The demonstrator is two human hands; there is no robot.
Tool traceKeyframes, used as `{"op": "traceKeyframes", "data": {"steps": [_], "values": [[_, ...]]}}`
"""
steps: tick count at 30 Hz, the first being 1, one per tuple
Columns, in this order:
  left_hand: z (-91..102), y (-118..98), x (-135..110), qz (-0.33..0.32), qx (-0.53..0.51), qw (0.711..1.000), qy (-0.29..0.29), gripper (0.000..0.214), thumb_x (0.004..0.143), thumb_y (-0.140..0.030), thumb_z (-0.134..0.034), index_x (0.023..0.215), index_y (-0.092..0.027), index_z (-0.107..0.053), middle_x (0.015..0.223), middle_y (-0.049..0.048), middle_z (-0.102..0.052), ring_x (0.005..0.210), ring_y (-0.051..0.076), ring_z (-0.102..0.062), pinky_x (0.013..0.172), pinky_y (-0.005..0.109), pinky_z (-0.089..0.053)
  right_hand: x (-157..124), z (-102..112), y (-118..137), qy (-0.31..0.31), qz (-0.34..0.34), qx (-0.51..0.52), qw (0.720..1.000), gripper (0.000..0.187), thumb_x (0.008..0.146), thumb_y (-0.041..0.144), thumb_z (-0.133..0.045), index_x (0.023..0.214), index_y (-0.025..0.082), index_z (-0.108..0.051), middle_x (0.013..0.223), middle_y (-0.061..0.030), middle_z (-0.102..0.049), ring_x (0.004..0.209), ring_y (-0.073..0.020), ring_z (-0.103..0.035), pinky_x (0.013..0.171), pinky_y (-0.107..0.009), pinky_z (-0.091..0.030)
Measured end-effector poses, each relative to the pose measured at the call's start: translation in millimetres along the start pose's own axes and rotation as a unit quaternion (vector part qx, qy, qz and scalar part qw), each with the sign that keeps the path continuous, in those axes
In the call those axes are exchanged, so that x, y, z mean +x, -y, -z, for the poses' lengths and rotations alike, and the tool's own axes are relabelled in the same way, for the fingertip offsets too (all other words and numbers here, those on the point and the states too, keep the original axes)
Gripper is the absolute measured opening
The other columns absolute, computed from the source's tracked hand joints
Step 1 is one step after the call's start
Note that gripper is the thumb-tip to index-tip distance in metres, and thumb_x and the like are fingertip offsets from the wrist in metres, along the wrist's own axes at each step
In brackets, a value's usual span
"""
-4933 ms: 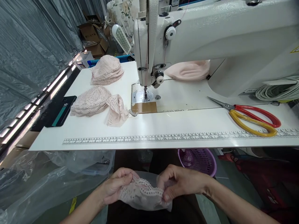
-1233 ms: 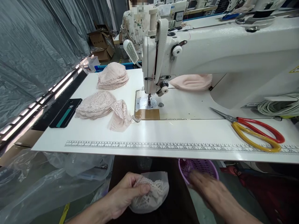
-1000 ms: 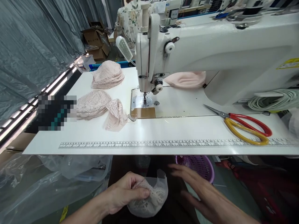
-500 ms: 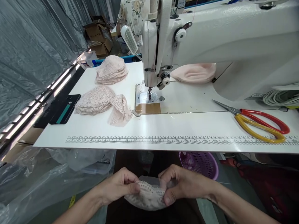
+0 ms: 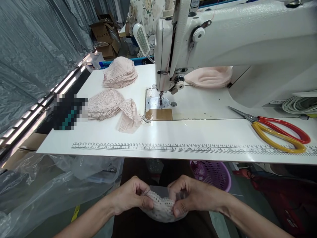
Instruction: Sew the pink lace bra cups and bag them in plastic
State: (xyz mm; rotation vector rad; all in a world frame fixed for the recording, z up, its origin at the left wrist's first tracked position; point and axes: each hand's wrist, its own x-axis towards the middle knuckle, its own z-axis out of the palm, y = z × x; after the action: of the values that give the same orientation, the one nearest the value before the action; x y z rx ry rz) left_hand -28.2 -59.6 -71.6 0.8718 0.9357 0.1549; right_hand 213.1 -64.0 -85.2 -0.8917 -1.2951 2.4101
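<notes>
Over my lap, below the table's front edge, I hold a pale lace fabric piece (image 5: 162, 210) with a scalloped trim and a sheer layer behind it. My left hand (image 5: 132, 196) pinches its left end between thumb and fingers. At the right end, my right hand (image 5: 189, 196) grips it the same way, with some fingertips hidden behind the cloth. Up on the table stands a white sewing machine (image 5: 223, 36), its needle over the metal plate. Left of the needle lie a stack of pink lace pieces (image 5: 105, 105) and a single lace piece (image 5: 130, 117).
Another lace stack (image 5: 120, 72) sits farther back. Red-and-yellow-handled scissors (image 5: 279, 130) lie at the right on the white table (image 5: 198, 132), which has a printed ruler. Pink fabric (image 5: 210, 77) rests under the machine arm. A purple basket (image 5: 218, 175) stands below; a person (image 5: 146, 16) is behind.
My left hand has shifted slightly right, closer to my right hand, and the lace piece bunches a little more between them. The view has turned slightly.
</notes>
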Motion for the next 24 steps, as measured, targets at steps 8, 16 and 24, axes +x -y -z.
{"op": "traceKeyframes", "data": {"steps": [8,16,24], "values": [[-0.9,-8.7,-0.6,0.010,0.013,1.000,0.002,0.042,0.048,-0.046,-0.087,0.057,-0.012,-0.064,0.052,-0.0053,-0.044,0.052,0.007,-0.034,0.052,0.021,-0.029,0.5,-3.8,3.7,-0.022,0.008,-0.012,1.000,0.031,0.058,0.040,-0.084,0.068,0.013,-0.071,0.067,0.0024,-0.058,0.064,-0.0098,-0.049,0.058,-0.021,-0.037],[-13.4,-18.6,6.8,0.066,0.025,0.997,0.005,0.045,0.050,-0.049,-0.086,0.072,-0.012,-0.072,0.058,-0.0029,-0.051,0.054,0.008,-0.043,0.052,0.019,-0.034,0.1,-5.8,7.0,-0.027,0.015,-0.011,0.999,0.029,0.059,0.036,-0.083,0.067,0.012,-0.068,0.065,0.0029,-0.057,0.061,-0.0087,-0.048,0.056,-0.020,-0.038],[-14.9,-31.3,1.3,-0.016,0.052,0.998,0.022,0.018,0.061,-0.030,-0.083,0.063,-0.015,-0.073,0.067,-0.0021,-0.056,0.061,0.008,-0.046,0.057,0.019,-0.037,-10.2,-1.7,11.6,-0.009,0.016,-0.007,1.000,0.033,0.057,0.039,-0.085,0.071,0.012,-0.072,0.067,0.0015,-0.059,0.062,-0.0095,-0.051,0.057,-0.020,-0.039]]}}
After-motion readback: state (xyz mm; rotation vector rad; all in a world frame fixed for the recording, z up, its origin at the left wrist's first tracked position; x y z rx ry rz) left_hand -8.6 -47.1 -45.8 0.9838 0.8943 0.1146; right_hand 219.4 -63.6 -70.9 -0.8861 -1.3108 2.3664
